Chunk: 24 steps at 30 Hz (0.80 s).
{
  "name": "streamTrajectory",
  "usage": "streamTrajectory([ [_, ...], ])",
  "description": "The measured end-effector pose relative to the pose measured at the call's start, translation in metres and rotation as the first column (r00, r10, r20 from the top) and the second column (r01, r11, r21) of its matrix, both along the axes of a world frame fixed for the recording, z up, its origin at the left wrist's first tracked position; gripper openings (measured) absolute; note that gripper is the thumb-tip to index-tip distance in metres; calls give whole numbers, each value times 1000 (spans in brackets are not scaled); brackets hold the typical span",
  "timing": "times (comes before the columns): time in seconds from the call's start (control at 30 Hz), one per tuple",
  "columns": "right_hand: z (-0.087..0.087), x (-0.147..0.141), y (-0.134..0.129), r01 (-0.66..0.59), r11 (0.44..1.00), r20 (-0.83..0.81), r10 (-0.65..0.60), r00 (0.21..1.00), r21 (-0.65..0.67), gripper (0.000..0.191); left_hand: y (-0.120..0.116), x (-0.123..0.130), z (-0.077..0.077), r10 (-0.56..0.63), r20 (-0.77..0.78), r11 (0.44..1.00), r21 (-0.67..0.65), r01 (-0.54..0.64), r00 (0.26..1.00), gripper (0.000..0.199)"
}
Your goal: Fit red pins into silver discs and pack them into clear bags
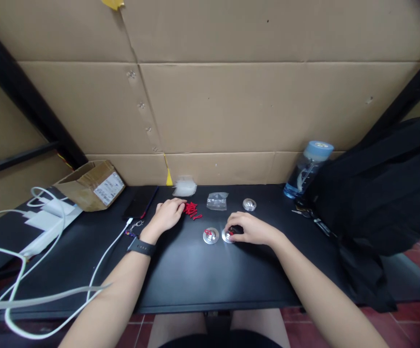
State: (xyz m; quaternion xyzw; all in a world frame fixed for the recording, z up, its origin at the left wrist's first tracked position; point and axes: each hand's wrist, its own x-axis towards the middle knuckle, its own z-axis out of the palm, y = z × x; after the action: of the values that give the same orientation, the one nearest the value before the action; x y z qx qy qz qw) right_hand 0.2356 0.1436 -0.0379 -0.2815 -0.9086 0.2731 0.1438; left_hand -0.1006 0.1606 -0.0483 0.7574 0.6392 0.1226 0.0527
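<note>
My right hand [248, 228] is closed at a small silver cymbal [226, 236] on the black table, its thumb and fingers around the raised middle. A bit of red shows between the fingertips; the fingers partly hide it. Just left lies a second silver cymbal [211, 236], flat, with a red cord loop at its domed centre. My left hand [168, 214] rests on the table with fingers stretched towards a pile of red cord loops [191, 209], the fingertips touching its left edge. Farther back sits a shiny silver domed piece [249, 204].
Clear plastic bags [217, 201] lie behind the cymbals. At left are an open cardboard box [92, 186], a dark phone-like slab [136, 203], white cables [103, 251] and a power strip [46, 229]. A water bottle [307, 169], keys [302, 211] and a black bag [380, 183] stand right.
</note>
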Motion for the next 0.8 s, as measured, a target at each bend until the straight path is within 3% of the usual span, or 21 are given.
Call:
streamTrajectory([
  [0.43,0,0,-1,5,1000,1,-5,1000,29,15,0,17,-6,-78,90,997,2,78,993,50],
  [0.57,-2,1,0,18,999,14,-18,1000,46,13,-3,20,-1,-90,108,996,8,89,990,47],
  [0.67,-2,3,1,56,994,46,-60,997,94,16,-15,28,11,-225,120,973,88,215,967,40],
  [0.8,3,3,-1,140,974,122,-163,979,176,16,-36,51,24,-509,50,861,32,508,860,30],
])
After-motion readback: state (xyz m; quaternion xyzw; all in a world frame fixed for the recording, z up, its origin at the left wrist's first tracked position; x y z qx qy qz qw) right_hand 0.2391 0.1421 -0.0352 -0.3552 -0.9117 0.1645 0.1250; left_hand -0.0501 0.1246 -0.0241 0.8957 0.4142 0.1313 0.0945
